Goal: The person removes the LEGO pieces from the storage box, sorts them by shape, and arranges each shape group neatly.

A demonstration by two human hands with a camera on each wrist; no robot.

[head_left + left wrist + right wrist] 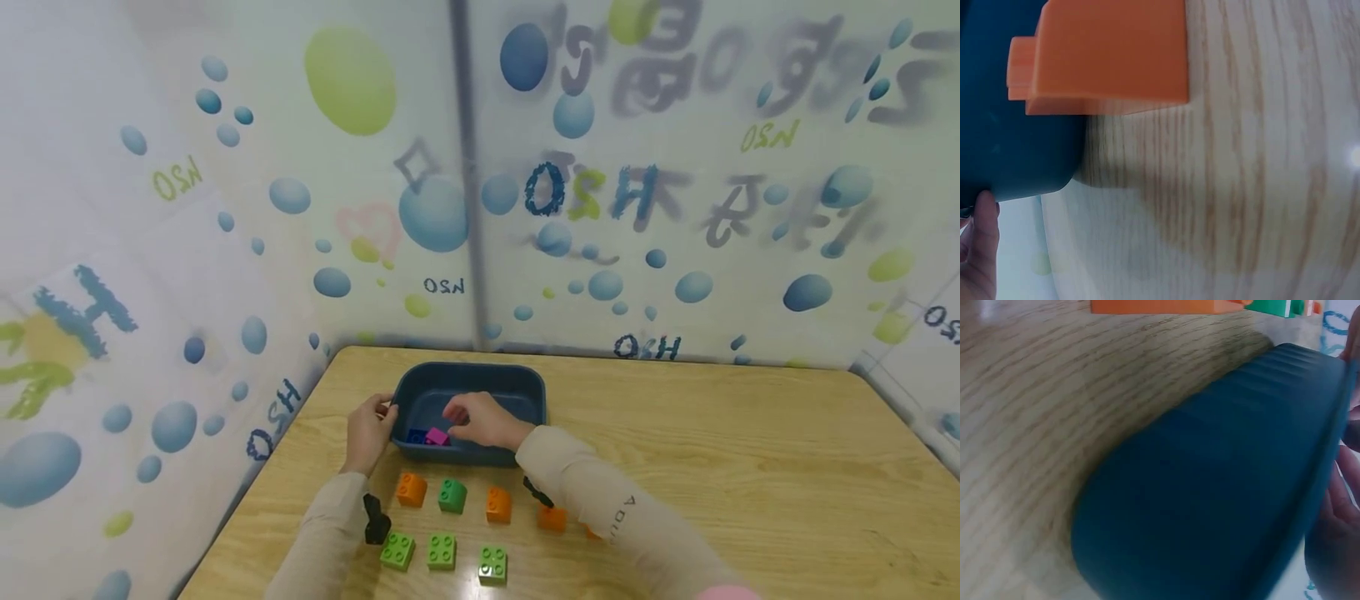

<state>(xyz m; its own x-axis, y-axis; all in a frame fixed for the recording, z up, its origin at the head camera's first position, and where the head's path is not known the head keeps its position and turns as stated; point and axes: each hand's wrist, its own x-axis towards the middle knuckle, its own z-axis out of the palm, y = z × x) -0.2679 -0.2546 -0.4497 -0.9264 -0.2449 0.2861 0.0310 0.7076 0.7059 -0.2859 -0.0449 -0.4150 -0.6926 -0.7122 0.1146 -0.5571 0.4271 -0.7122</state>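
Note:
A dark blue plastic bin (pixel 468 454) stands on the wooden table, with a magenta building block (pixel 437 437) and a dark blue block (pixel 417 437) in its near left corner. My left hand (pixel 369 432) grips the bin's left rim; in the left wrist view its fingers (pixel 984 234) show at the edge of the bin wall (pixel 1016 156). Over the inside of the bin is my right hand (pixel 487 421), fingers bent and a gap between them and the thumb, close to the magenta block. Nothing shows between them. In the right wrist view the bin wall (pixel 1210 481) covers part of this hand.
In front of the bin stand orange blocks (pixel 411 490) and a green block (pixel 452 496) in a row. Closer to me lie light green blocks (pixel 442 552). My right sleeve partly hides an orange block (pixel 552 518) and another beside it. A patterned curtain (pixel 675 275) hangs behind the table.

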